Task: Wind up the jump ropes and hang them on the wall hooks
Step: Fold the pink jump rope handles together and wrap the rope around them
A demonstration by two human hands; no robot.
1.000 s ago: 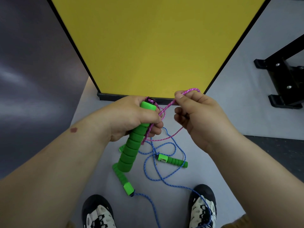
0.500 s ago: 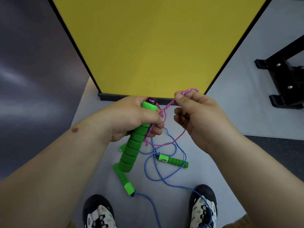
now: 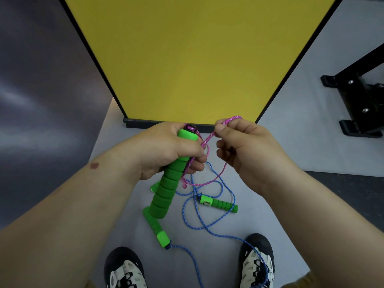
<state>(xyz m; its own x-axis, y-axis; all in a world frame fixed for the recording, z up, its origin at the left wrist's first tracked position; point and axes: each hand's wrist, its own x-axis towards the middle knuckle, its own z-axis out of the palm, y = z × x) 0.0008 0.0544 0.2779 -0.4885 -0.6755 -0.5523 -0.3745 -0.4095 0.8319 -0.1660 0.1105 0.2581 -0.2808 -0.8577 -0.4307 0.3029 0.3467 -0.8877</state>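
Hidden: the far end of the green foam handle [image 3: 166, 190] sits inside the left hand [image 3: 166, 150]; the pink coils there are mostly covered by fingers, count unreadable. A second green piece behind the handle is largely blocked.
Cut off: blue rope [image 3: 207, 223] runs out of view at the near edge, by the right shoe [image 3: 256, 265].
Change: the hanging pink loop is shorter than a second ago; both hands stay where they were.
Left hand: clenched round the foam handle, near end tilted down-left.
Right hand [image 3: 247, 150]: thumb and forefinger pinch the pink rope [image 3: 207, 140], a small loop poking out far of the knuckles.
Pink rope: stretches between the two hands, slack drooping below them.
Floor: two small green handles [image 3: 220, 204] with blue rope tangled, near the yellow panel [image 3: 197, 59].
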